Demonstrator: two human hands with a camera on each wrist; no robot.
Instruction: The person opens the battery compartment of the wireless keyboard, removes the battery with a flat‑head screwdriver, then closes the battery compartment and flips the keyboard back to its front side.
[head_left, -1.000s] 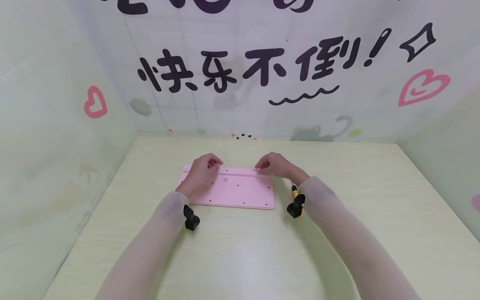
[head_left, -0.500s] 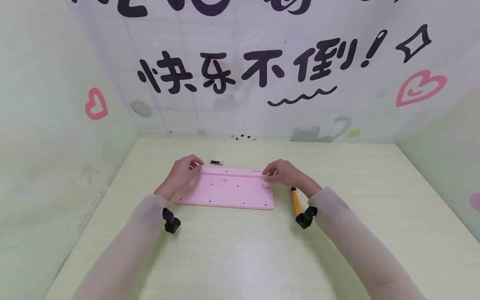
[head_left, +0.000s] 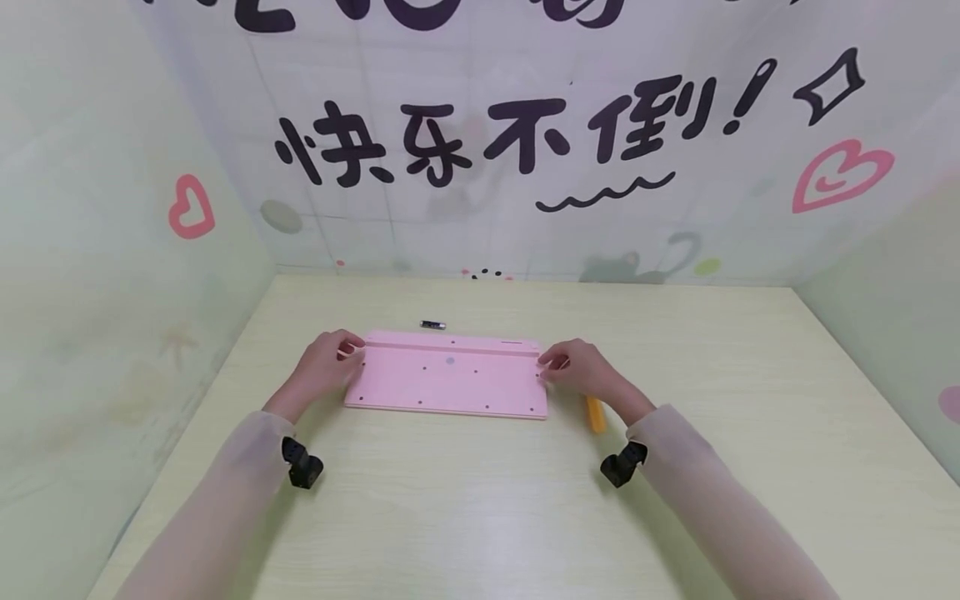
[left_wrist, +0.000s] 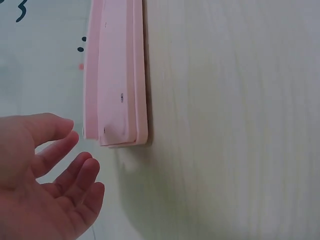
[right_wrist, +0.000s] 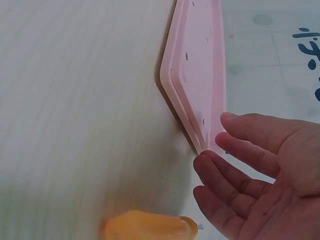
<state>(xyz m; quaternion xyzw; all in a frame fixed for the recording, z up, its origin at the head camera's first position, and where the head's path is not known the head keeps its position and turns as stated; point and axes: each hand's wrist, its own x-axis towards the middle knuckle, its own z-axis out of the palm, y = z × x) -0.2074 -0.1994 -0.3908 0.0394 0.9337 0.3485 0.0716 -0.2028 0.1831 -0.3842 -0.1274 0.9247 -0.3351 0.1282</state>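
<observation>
A pink keyboard (head_left: 450,385) lies on the table with its screw-dotted underside up and a raised bar along its far edge. At its left end is my left hand (head_left: 322,364), its fingers loosely bent and nothing between them; the left wrist view shows the fingertips a little apart from the keyboard's corner. My right hand (head_left: 583,368) is by the opposite end, thumb and fingers spread, fingertips right at the edge in the right wrist view. Behind the keyboard lies a small dark battery (head_left: 432,325).
An orange-handled screwdriver (head_left: 595,415) lies on the table (head_left: 465,500) beside the keyboard's right end, partly hidden by my right hand and wrist. A printed cloth backdrop (head_left: 480,233) rises behind the table, with pale side walls left and right.
The left hand has let go of the battery behind the keyboard and moved left and nearer to the keyboard's left end. The right hand has slid from the far edge to the right end.
</observation>
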